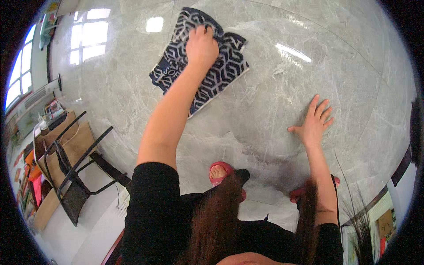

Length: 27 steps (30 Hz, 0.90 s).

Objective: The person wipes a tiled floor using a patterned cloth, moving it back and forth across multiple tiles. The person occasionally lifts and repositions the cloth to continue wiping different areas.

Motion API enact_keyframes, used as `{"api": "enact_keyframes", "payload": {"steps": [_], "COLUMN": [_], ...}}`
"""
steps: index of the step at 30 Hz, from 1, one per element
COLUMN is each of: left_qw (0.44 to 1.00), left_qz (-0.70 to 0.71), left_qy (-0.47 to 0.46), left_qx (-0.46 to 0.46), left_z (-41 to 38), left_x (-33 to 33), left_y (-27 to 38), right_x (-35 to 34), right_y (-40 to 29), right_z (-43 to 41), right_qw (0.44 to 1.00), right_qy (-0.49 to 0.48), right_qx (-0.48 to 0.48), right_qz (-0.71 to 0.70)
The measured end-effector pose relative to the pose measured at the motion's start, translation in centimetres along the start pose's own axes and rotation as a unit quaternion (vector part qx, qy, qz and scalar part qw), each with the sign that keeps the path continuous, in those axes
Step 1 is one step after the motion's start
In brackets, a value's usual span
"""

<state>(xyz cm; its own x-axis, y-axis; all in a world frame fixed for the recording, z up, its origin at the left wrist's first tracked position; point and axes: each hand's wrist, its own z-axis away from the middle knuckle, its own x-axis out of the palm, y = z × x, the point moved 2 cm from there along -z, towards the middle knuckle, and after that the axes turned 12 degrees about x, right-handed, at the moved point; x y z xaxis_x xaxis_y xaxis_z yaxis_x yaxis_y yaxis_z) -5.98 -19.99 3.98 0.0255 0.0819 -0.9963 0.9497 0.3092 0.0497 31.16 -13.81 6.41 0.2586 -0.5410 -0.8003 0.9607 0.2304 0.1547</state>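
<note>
A navy and pale geometric-patterned cloth lies partly bunched on the glossy grey marble-look floor, in the upper middle of the head view. My left hand is on the cloth with its fingers curled into a gathered part near the far edge. At the right, my right hand is spread over the floor, palm down and fingers apart, holding nothing. Whether its palm bears on the floor cannot be told exactly.
My feet in red slippers are below the hands. A black metal-framed chair and brown paper bags stand at the left. Dark thin stalks rise at the lower right.
</note>
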Motion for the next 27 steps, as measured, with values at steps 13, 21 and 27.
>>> {"api": "enact_keyframes", "payload": {"steps": [13,21,27], "left_qw": [0.992,0.986,0.967], "left_qz": [0.026,0.013,0.127], "left_qy": [-0.119,-0.125,-0.219], "left_qx": [-0.045,-0.107,0.019], "left_z": [0.0,-5.9,5.7], "left_x": [-0.2,-2.1,-2.3], "left_y": [-0.3,-2.3,0.4], "right_x": [0.2,0.0,0.4], "right_y": [0.6,0.0,0.9], "right_z": [0.1,0.5,0.3], "right_qw": [1.000,0.999,0.999], "right_qy": [0.012,0.014,0.004], "right_qx": [-0.010,-0.029,-0.027], "right_qz": [-0.027,-0.029,-0.039]}}
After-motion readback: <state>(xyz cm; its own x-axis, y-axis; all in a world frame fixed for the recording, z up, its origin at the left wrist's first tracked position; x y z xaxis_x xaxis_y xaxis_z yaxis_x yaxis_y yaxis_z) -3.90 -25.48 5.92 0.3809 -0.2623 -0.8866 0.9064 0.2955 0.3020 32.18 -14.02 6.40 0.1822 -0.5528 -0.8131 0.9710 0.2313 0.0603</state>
